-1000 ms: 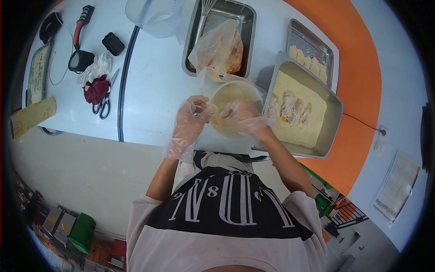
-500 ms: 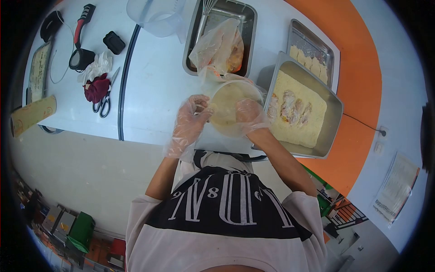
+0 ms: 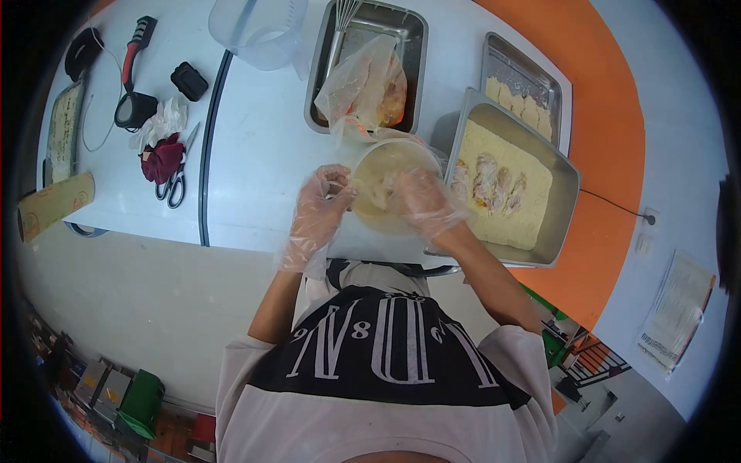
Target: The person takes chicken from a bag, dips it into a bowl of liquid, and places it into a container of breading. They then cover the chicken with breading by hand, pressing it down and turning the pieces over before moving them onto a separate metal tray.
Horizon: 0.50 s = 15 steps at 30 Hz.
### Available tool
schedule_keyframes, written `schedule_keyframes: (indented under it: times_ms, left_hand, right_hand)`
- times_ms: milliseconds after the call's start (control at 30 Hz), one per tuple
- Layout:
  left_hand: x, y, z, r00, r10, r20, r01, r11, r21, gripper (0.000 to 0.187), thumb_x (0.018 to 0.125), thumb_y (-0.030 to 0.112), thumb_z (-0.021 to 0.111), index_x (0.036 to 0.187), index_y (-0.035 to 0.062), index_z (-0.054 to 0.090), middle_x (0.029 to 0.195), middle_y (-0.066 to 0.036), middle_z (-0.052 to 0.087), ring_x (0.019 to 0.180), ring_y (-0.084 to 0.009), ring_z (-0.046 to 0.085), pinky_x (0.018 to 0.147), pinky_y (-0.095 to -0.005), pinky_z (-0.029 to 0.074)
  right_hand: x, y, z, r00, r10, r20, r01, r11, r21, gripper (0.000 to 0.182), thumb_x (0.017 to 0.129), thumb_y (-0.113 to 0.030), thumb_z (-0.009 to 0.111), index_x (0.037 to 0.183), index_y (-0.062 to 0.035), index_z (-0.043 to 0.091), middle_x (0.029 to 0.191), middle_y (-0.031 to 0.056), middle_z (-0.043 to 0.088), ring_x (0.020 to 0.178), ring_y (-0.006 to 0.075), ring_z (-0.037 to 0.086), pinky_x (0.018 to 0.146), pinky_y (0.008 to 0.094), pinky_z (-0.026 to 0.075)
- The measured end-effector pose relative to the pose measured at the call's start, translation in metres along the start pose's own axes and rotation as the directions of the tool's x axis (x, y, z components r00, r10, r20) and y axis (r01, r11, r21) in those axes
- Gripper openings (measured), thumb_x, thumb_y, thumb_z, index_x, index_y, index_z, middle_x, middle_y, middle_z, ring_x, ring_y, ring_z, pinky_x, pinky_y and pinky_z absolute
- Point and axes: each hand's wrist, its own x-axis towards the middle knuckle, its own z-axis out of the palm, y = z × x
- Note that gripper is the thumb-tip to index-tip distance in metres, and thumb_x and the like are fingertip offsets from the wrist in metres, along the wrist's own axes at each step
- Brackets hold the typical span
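The left hand point(image 3: 315, 212) pinches the bowl point(image 3: 380, 224) by its rim; whether the blurred right hand point(image 3: 422, 199) holds anything, I cannot tell. On the desk point(image 3: 255, 154), the bowl looks light, somewhat flexible, perhaps slippery, best steadied at the rim.

Blurry right hand point(image 3: 423, 201) (over the bowl point(image 3: 390, 154)).
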Motion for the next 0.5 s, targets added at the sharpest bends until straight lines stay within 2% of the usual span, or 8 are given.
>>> schedule_keyframes:
  times_ms: [100, 167, 233, 300, 367, 400, 467, 500]
  left_hand:
    - [-0.003, -0.003, 0.002, 1.0, 0.014, -0.009, -0.015, 0.997, -0.07, 0.029, 0.102, 0.011, 0.074, 0.128, -0.0005, 0.065, 0.106, -0.005, 0.066, 0.086, -0.0132, 0.065, 0.076, -0.0301, 0.057]
    - [-0.005, -0.005, 0.003, 0.999, 0.033, -0.015, -0.035, 0.992, -0.119, 0.028, 0.105, 0.014, 0.071, 0.128, -0.0008, 0.065, 0.105, -0.005, 0.067, 0.085, -0.013, 0.064, 0.077, -0.0302, 0.057]
    - [-0.009, -0.007, -0.001, 0.999, -0.049, 0.016, 0.051, 0.978, -0.204, 0.032, 0.111, 0.024, 0.065, 0.127, -0.0024, 0.064, 0.101, -0.006, 0.069, 0.085, -0.0125, 0.065, 0.079, -0.0304, 0.058]
    - [-0.015, -0.009, -0.004, 0.995, -0.098, 0.036, 0.103, 0.97, -0.22, 0.035, 0.111, 0.029, 0.064, 0.126, -0.0028, 0.064, 0.099, -0.006, 0.07, 0.085, -0.013, 0.067, 0.081, -0.0308, 0.059]
    - [-0.024, -0.007, -0.004, 0.988, -0.147, 0.052, 0.155, 0.959, -0.236, 0.039, 0.112, 0.034, 0.063, 0.125, -0.0032, 0.064, 0.097, -0.007, 0.071, 0.084, -0.0136, 0.068, 0.083, -0.0312, 0.06]
    - [-0.029, -0.001, -0.002, 0.977, -0.205, 0.049, 0.211, 0.946, -0.248, 0.04, 0.112, 0.035, 0.063, 0.124, -0.003, 0.064, 0.097, -0.009, 0.071, 0.085, -0.0155, 0.07, 0.084, -0.0324, 0.061]
    - [-0.038, 0.001, 0.003, 0.964, -0.26, 0.054, 0.265, 0.929, -0.257, 0.041, 0.112, 0.037, 0.062, 0.123, -0.0029, 0.064, 0.097, -0.01, 0.071, 0.085, -0.0175, 0.072, 0.086, -0.0337, 0.062]
    - [-0.041, 0.001, 0.005, 0.955, -0.293, 0.045, 0.293, 0.91, -0.294, 0.041, 0.112, 0.037, 0.062, 0.123, -0.0027, 0.063, 0.097, -0.011, 0.071, 0.085, -0.0195, 0.073, 0.087, -0.0349, 0.063]
  right_hand:
    - [-0.003, 0.026, -0.017, 0.994, -0.059, -0.088, 0.047, 0.991, -0.128, 0.015, 0.091, -0.014, 0.069, 0.091, 0.0005, 0.072, 0.092, 0.0235, 0.072, 0.087, 0.0438, 0.072, 0.081, 0.0504, 0.058]
    - [-0.002, 0.027, -0.045, 0.993, 0.041, -0.11, -0.065, 0.974, -0.218, 0.016, 0.089, -0.015, 0.072, 0.091, 0.0006, 0.072, 0.092, 0.0235, 0.072, 0.086, 0.043, 0.072, 0.08, 0.0509, 0.058]
    - [-0.004, 0.027, -0.059, 0.988, 0.023, -0.156, -0.056, 0.975, -0.213, 0.016, 0.089, -0.016, 0.073, 0.092, 0.0, 0.071, 0.092, 0.0229, 0.072, 0.086, 0.0425, 0.072, 0.08, 0.0507, 0.058]
    - [-0.009, 0.032, -0.055, 0.979, 0.005, -0.202, -0.047, 0.978, -0.205, 0.017, 0.088, -0.017, 0.073, 0.092, -0.0007, 0.071, 0.092, 0.0224, 0.072, 0.085, 0.0421, 0.072, 0.079, 0.0505, 0.058]
    - [-0.018, 0.042, -0.035, 0.974, 0.034, -0.226, -0.028, 0.999, 0.032, 0.02, 0.09, -0.014, 0.063, 0.106, -0.0006, 0.064, 0.099, 0.0188, 0.068, 0.095, 0.0377, 0.068, 0.084, 0.0454, 0.057]
    - [-0.018, 0.033, -0.039, 0.973, 0.034, -0.229, -0.028, 0.999, 0.03, 0.02, 0.09, -0.014, 0.063, 0.106, -0.0006, 0.064, 0.099, 0.0188, 0.068, 0.095, 0.0377, 0.068, 0.084, 0.0454, 0.057]
    - [-0.017, 0.003, -0.046, 0.986, -0.136, -0.1, 0.132, 0.99, -0.043, 0.015, 0.089, -0.016, 0.072, 0.094, -0.0017, 0.071, 0.091, 0.0201, 0.073, 0.085, 0.0426, 0.071, 0.078, 0.0507, 0.058]
    - [-0.02, -0.008, -0.041, 0.986, -0.131, -0.106, 0.127, 0.991, -0.047, 0.015, 0.089, -0.016, 0.072, 0.094, -0.0017, 0.071, 0.091, 0.0201, 0.073, 0.085, 0.0426, 0.071, 0.078, 0.0507, 0.058]
